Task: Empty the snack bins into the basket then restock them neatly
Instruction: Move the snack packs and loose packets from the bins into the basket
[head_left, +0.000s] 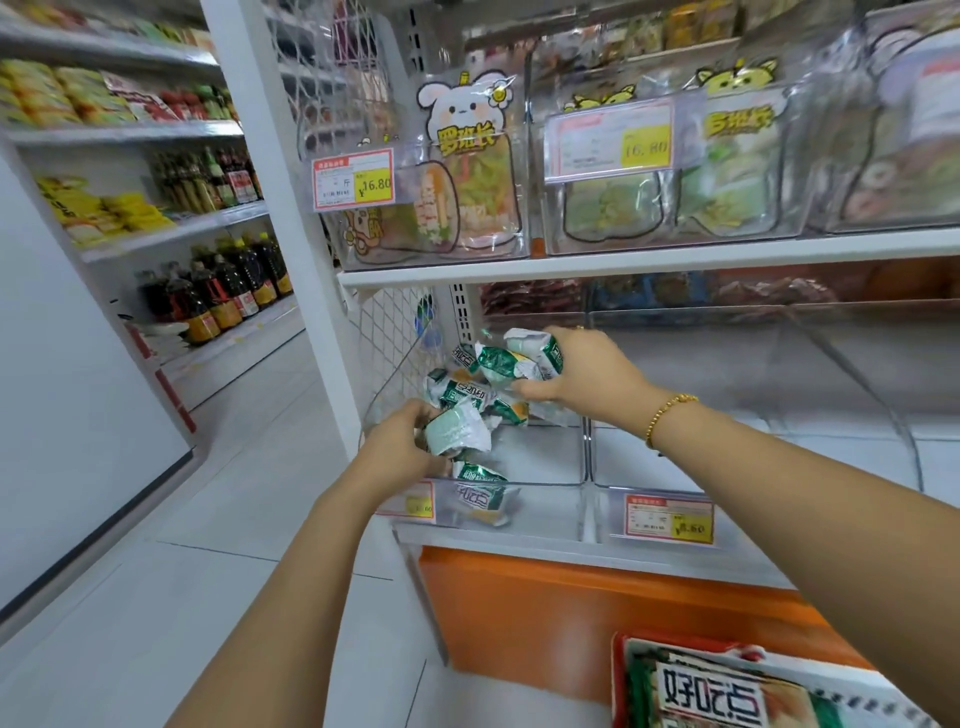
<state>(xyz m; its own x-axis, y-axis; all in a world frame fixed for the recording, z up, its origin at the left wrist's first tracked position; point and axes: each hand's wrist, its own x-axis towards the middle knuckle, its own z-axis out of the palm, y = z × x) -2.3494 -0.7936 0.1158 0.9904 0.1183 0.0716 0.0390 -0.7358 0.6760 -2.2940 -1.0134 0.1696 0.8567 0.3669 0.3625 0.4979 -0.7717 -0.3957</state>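
A clear plastic bin (540, 486) sits at the left end of the lower shelf, with a few green-and-white snack packets (485, 496) lying in it. My left hand (397, 441) is inside the bin, shut on one crumpled packet (457, 428). My right hand (587, 374) hovers above the bin's back part, gripping a bunch of the same packets (519, 361). At the bottom right, a red-rimmed basket (618, 675) shows a large packet with the same green-and-white print lying in it.
A second clear bin (675, 467) to the right looks bare inside. The upper shelf (623, 260) carries clear bins of snacks with price tags. An orange base panel (571, 613) runs under the lower shelf. Shelves of bottles (218, 291) line the aisle on the left.
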